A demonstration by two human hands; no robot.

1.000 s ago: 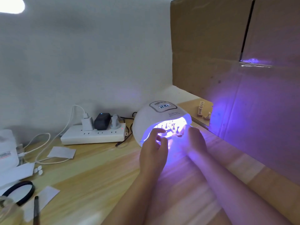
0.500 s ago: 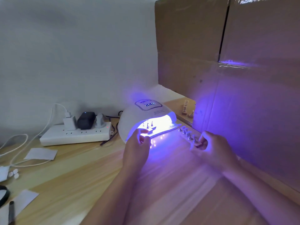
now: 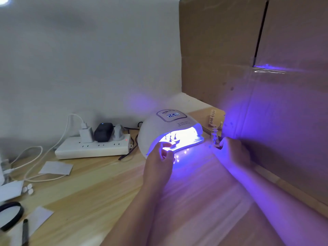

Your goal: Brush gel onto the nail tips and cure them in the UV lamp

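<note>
The white UV lamp point(image 3: 159, 132) is lit, with violet light spilling onto the wooden table point(image 3: 92, 189). My left hand point(image 3: 158, 162) pinches the near end of a strip of nail tips on stands point(image 3: 171, 139) that lies inside the lamp mouth. My right hand point(image 3: 232, 151) grips the near end of a second strip of nail tips point(image 3: 215, 137), which stands on the table just right of the lamp, next to the cardboard wall. A third strip point(image 3: 212, 117) lies farther back behind the lamp.
A cardboard wall point(image 3: 266, 86) closes off the right side. A white power strip point(image 3: 92, 148) with plugs and cables sits left of the lamp. Paper slips point(image 3: 55, 167), small white pieces point(image 3: 28, 189), a black ring point(image 3: 10, 215) and a dark pen point(image 3: 24, 231) lie at the left.
My right hand has carried one strip of tips out of the lamp and moved it right, toward the cardboard. My left hand stays at the lamp mouth on the other strip.
</note>
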